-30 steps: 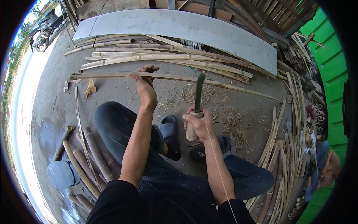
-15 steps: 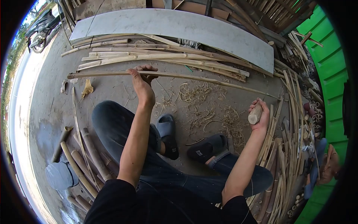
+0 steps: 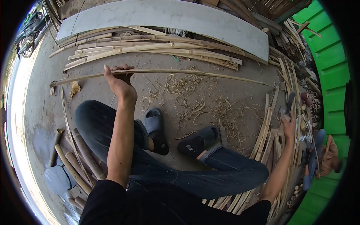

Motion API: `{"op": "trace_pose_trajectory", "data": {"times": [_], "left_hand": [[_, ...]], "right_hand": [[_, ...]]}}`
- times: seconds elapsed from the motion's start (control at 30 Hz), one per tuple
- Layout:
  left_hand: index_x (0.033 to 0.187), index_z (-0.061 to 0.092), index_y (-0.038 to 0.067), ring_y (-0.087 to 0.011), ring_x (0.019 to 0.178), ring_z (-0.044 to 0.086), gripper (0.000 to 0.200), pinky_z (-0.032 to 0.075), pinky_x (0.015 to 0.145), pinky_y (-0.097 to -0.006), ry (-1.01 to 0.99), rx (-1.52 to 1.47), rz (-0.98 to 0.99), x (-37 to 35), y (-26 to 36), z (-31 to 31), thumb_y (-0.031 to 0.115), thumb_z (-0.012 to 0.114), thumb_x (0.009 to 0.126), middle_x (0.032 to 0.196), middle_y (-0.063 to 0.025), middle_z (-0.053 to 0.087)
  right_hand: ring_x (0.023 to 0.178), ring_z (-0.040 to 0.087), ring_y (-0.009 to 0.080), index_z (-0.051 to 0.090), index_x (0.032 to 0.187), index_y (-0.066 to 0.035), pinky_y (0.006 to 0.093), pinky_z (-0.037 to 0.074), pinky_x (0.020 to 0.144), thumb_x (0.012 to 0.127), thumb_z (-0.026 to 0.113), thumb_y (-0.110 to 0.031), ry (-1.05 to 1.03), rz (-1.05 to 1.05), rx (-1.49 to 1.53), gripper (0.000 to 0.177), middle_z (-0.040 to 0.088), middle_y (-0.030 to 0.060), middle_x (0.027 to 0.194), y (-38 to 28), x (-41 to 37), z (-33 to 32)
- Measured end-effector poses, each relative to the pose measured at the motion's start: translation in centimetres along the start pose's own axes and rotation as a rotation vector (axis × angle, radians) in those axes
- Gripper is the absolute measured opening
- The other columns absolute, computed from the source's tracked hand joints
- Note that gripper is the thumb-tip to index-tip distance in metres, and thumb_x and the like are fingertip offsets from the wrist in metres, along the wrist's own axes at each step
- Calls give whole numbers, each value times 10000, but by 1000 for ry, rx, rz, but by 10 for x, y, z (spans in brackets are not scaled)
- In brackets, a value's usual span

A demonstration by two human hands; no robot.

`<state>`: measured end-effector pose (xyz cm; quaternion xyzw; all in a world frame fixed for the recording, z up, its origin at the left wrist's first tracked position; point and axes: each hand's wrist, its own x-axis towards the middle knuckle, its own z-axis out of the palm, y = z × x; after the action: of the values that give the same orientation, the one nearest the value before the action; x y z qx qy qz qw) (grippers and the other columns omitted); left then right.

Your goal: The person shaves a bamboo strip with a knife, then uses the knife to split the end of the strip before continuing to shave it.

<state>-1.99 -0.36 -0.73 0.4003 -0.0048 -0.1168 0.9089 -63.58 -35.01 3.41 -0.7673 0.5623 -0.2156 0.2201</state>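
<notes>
A long, thin bamboo strip (image 3: 165,70) runs across above my knees, and my left hand (image 3: 122,80) is closed round its left part. Its thin right end lies near the split strips on the right. Out to the right, my right hand (image 3: 288,126) grips a knife (image 3: 290,102) with a dark, curved blade pointing up and away. The knife is apart from the bamboo strip. Curly shavings (image 3: 187,90) lie on the ground below the strip, beyond my sandals (image 3: 206,138).
Split bamboo (image 3: 150,47) lies beyond the strip, beside a long pale board (image 3: 165,17). Bamboo poles (image 3: 88,153) and a grey cap (image 3: 58,179) are at left. Long strips (image 3: 264,131) lie at right. Another person (image 3: 328,153) is at the far right, by a green wall.
My right hand has moved right and up, and the knife blade now shows; before, only a rounded wooden piece showed in it. The view has shifted, with the strip still in my left hand.
</notes>
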Motion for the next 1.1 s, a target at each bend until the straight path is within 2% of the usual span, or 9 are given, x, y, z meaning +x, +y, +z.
{"op": "trace_pose_trajectory", "data": {"times": [0.1,0.27,0.4,0.5,0.67,0.73,0.87,1.0,1.1], "left_hand": [[873,448,113,-267,756,524,376,450,818,-410,-54,-203,-63,-7,9,7,478,461,959,758,-90,503],[696,376,153,-169,556,318,427,340,687,-337,-277,-488,-249,-15,23,1,509,539,864,591,-4,322],[595,280,171,-148,521,236,509,280,630,-322,-286,-495,-292,-21,27,5,501,570,852,531,22,220],[570,249,176,-146,513,210,530,266,603,-314,-268,-486,-292,-14,21,0,488,569,855,517,26,183],[569,246,181,-140,503,188,518,251,578,-310,-159,-477,-291,-16,11,-2,469,556,869,515,27,176],[569,246,182,-138,498,184,515,249,574,-310,-129,-452,-279,-12,11,-3,463,550,875,514,27,175],[568,246,184,-137,493,178,513,247,575,-312,-226,-517,-305,-3,9,-15,458,551,876,512,31,173],[559,251,182,-139,491,177,510,241,567,-313,-185,-471,-312,-14,-16,-13,440,561,871,502,35,181],[554,266,183,-132,488,177,480,250,572,-309,-222,-524,-362,-9,-13,-15,390,559,873,501,36,185]], "right_hand": [[734,623,143,275,1525,98,294,538,689,869,756,-119,-69,120,311,841,647,102,957,-77,-65,37],[651,556,65,563,1133,-20,246,465,585,903,758,-166,-314,13,417,334,578,-13,746,-194,-148,123],[504,606,115,629,1038,-16,289,475,486,941,705,-382,-357,129,553,387,590,16,623,-244,-166,177],[502,622,117,651,964,-17,289,474,475,951,687,-407,-346,151,588,392,617,35,637,-257,-147,210],[721,709,355,676,918,-3,426,536,646,973,634,-361,-176,121,338,365,681,195,713,-253,-113,283],[561,694,225,674,884,-26,370,503,524,990,608,-380,-134,-116,283,375,615,83,570,-273,-139,300],[618,702,320,686,927,-18,431,529,624,980,606,-370,-207,187,372,365,643,155,601,-251,-105,286],[679,698,386,667,882,15,464,526,625,972,623,-309,-116,-77,237,339,685,204,707,-268,-131,298],[739,707,399,672,898,5,469,533,665,960,637,-311,-174,99,321,323,696,211,741,-234,-115,297]]}}
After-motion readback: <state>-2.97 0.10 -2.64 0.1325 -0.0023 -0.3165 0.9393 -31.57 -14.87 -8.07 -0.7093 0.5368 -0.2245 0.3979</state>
